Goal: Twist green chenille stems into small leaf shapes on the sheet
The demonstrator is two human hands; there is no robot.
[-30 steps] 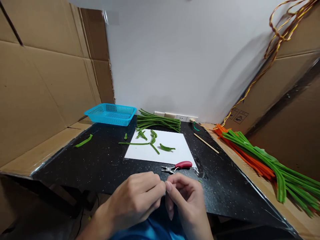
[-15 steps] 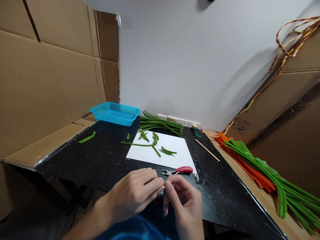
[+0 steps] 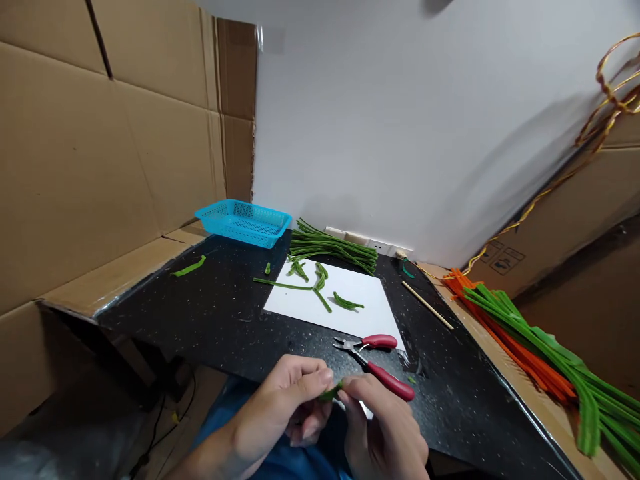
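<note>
Between my two hands, near the table's front edge, is a short green fuzzy pipe cleaner piece (image 3: pixel 331 393). My left hand (image 3: pixel 295 403) pinches one end between thumb and fingertips. The other end is gripped by my right hand (image 3: pixel 385 420), its thumb and forefinger closed on it; fingers cover much of the piece. Just beyond my right hand lie red-handled cutting pliers (image 3: pixel 391 382) with the jaws pointing left. On the white paper (image 3: pixel 373 323) rest a green leaf-shaped piece (image 3: pixel 347 302), a branched green stem (image 3: pixel 287 285) and a smaller bent green piece (image 3: pixel 299 269).
A blue basket (image 3: pixel 245 230) stands at the back left, beside a bundle of dark green pipe cleaners (image 3: pixel 335 245). A wooden stick (image 3: pixel 427 305) lies right of the paper. Orange strips (image 3: pixel 530 367) and bright green strips (image 3: pixel 545 347) line the right edge. Cardboard (image 3: pixel 150 147) walls the left.
Both hands have turned, so the green piece now shows between my fingertips. The lower handle of the pliers has come into sight. The view has shifted slightly left.
</note>
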